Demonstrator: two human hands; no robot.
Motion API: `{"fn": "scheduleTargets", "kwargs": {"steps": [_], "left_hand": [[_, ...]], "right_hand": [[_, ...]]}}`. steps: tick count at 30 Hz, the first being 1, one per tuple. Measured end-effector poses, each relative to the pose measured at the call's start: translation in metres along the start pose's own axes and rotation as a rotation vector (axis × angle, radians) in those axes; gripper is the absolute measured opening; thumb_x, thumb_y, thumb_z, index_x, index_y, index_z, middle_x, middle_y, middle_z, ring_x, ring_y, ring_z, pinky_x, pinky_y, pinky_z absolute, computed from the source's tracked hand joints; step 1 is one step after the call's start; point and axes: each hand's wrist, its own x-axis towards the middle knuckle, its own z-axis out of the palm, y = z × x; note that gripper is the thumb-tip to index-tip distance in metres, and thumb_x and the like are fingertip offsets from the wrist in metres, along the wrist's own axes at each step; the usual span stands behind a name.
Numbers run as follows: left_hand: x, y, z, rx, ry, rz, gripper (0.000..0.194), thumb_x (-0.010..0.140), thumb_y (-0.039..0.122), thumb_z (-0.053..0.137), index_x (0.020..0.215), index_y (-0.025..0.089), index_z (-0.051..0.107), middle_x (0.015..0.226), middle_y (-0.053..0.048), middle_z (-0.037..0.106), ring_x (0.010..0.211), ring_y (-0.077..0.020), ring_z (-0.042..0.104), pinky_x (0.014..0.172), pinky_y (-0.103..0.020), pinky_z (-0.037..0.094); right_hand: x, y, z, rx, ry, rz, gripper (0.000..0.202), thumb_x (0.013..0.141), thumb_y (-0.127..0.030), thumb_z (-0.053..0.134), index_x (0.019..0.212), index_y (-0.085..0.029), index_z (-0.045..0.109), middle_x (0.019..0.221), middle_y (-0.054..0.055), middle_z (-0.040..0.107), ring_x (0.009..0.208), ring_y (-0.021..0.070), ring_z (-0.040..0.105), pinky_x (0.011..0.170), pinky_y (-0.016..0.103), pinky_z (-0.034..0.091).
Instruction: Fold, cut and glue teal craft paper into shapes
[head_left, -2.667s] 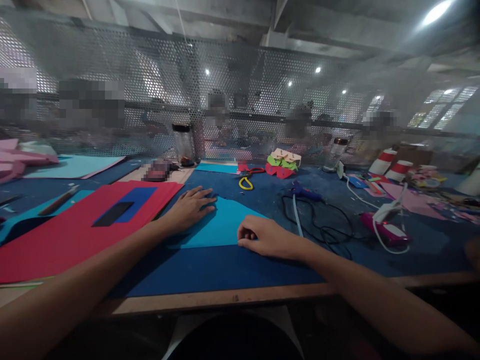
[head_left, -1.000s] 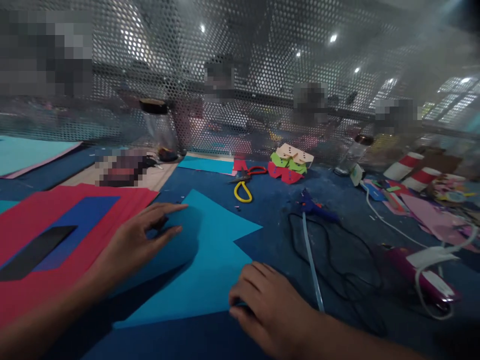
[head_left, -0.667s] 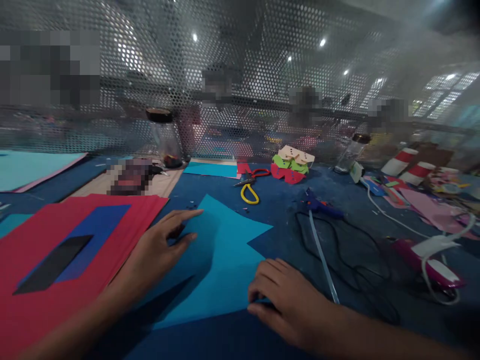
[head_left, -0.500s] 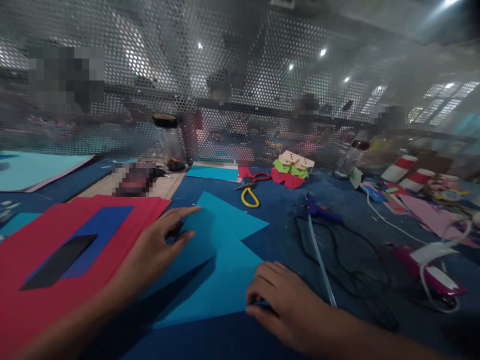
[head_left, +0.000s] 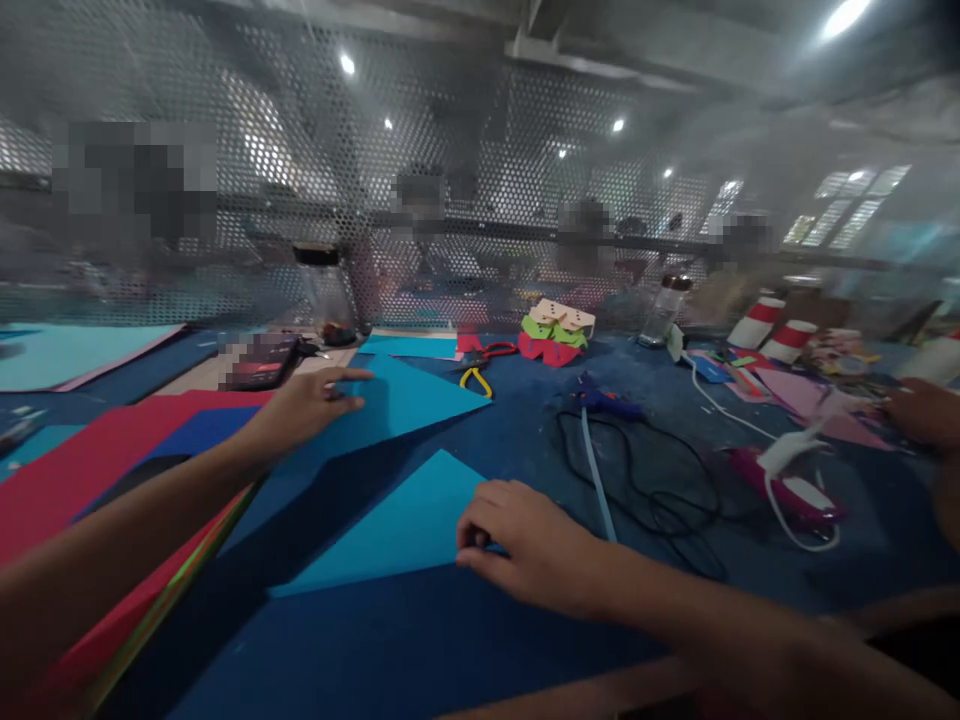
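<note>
Blue paper [head_left: 420, 395] is extending out from beside the left hand [head_left: 307, 410], with a dark shadow lying along its near edge. A second blue piece [head_left: 397, 530] is lying nearer the body on the dark blue counter [head_left: 337, 640], and the right hand [head_left: 517, 545] is resting at its right edge. Thumb and forefinger of the left grip are standing apart, the other fingers hiding from view, so I cannot tell whether it is pinching the sheet. Fingers of the right grip are curling toward the thumb; whether they are clasping the second piece, I cannot tell either. Red paper [head_left: 67, 445] is lying under the left forearm, a phone [head_left: 266, 362] is lying just past the left hand, and a glass jar [head_left: 328, 305] is standing behind. Scissors [head_left: 478, 362] with yellow and red handles are lying beyond the blue paper. Farther right, a blue glue gun [head_left: 604, 398] is lying well apart from both sheets, while another person's hand [head_left: 919, 412] is showing at the right side.
</note>
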Motion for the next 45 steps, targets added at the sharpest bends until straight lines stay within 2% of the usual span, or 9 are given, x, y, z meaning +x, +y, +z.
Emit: {"fn": "scheduleTargets", "kwargs": {"steps": [3,6,8,14,19,27,33,38,45], "left_hand": [[0.014,-0.007,0.008,0.022,-0.078,0.106,0.056,0.079,0.052,0.068,0.117,0.011,0.073,0.118,-0.011,0.077,0.096,-0.0281,0.071,0.084,-0.037,0.058],[0.009,-0.005,0.019,0.076,-0.048,0.192,0.048,0.082,0.050,0.067,0.114,0.015,0.074,0.139,-0.014,0.066,0.135,-0.0371,0.052,0.114,-0.053,0.040],[-0.006,0.007,0.025,0.090,-0.047,0.235,0.042,0.087,0.047,0.063,0.113,0.016,0.074,0.142,-0.014,0.063,0.137,-0.0357,0.050,0.119,-0.054,0.033],[-0.074,0.066,0.033,-0.075,-0.285,0.431,0.022,0.096,0.044,0.060,0.099,0.031,0.077,0.109,-0.006,0.076,0.103,-0.0241,0.070,0.091,-0.039,0.058],[-0.109,0.074,0.041,-0.050,-0.381,0.499,0.015,0.096,0.036,0.064,0.106,0.032,0.074,0.105,-0.004,0.074,0.099,-0.0217,0.069,0.085,-0.034,0.058],[-0.115,0.067,0.045,-0.055,-0.534,0.344,0.021,0.086,0.021,0.064,0.104,0.026,0.073,0.100,-0.003,0.074,0.095,-0.0212,0.069,0.083,-0.032,0.054],[-0.114,0.071,0.043,-0.108,-0.550,0.196,0.023,0.087,0.024,0.061,0.105,0.025,0.074,0.099,-0.002,0.075,0.092,-0.0200,0.068,0.082,-0.031,0.051],[-0.114,0.071,0.039,-0.078,-0.544,0.177,0.023,0.090,0.030,0.061,0.107,0.025,0.074,0.090,-0.001,0.075,0.081,-0.0188,0.067,0.074,-0.029,0.049],[-0.112,0.073,0.037,-0.095,-0.558,0.199,0.025,0.086,0.032,0.064,0.107,0.024,0.076,0.099,-0.004,0.077,0.089,-0.0218,0.070,0.078,-0.031,0.053]], "right_hand": [[0.001,0.001,0.001,-0.022,0.005,-0.009,0.012,0.095,-0.030,0.071,0.097,-0.020,0.066,0.098,0.002,0.068,0.093,0.0167,0.060,0.082,0.030,0.039],[0.001,0.001,0.001,-0.031,0.004,-0.019,0.012,0.095,-0.030,0.070,0.097,-0.019,0.066,0.100,0.003,0.068,0.095,0.0171,0.060,0.083,0.030,0.040],[0.000,0.001,0.000,-0.039,0.005,-0.026,0.012,0.096,-0.031,0.070,0.098,-0.019,0.066,0.103,0.003,0.068,0.098,0.0177,0.060,0.084,0.031,0.039],[0.001,0.000,-0.001,-0.041,0.001,-0.024,0.017,0.096,-0.036,0.070,0.097,-0.020,0.065,0.102,0.002,0.067,0.097,0.0172,0.059,0.083,0.031,0.038],[0.003,-0.001,0.000,-0.034,-0.001,0.003,0.014,0.094,-0.031,0.072,0.096,-0.019,0.065,0.101,0.001,0.068,0.097,0.0167,0.059,0.085,0.031,0.039],[0.006,0.002,0.000,0.012,0.009,0.029,0.016,0.096,-0.034,0.071,0.092,-0.020,0.065,0.093,-0.001,0.068,0.089,0.0142,0.059,0.080,0.029,0.036],[0.006,0.000,-0.002,0.023,0.023,0.034,0.015,0.095,-0.033,0.071,0.092,-0.019,0.066,0.093,0.000,0.068,0.088,0.0145,0.059,0.078,0.028,0.036],[0.007,-0.001,-0.001,0.011,0.033,0.015,0.014,0.096,-0.031,0.070,0.093,-0.018,0.066,0.092,0.000,0.067,0.087,0.0146,0.060,0.080,0.029,0.038],[0.009,-0.001,0.001,0.003,0.040,0.014,0.014,0.096,-0.031,0.070,0.092,-0.019,0.065,0.095,0.000,0.068,0.087,0.0146,0.060,0.079,0.029,0.037]]}}
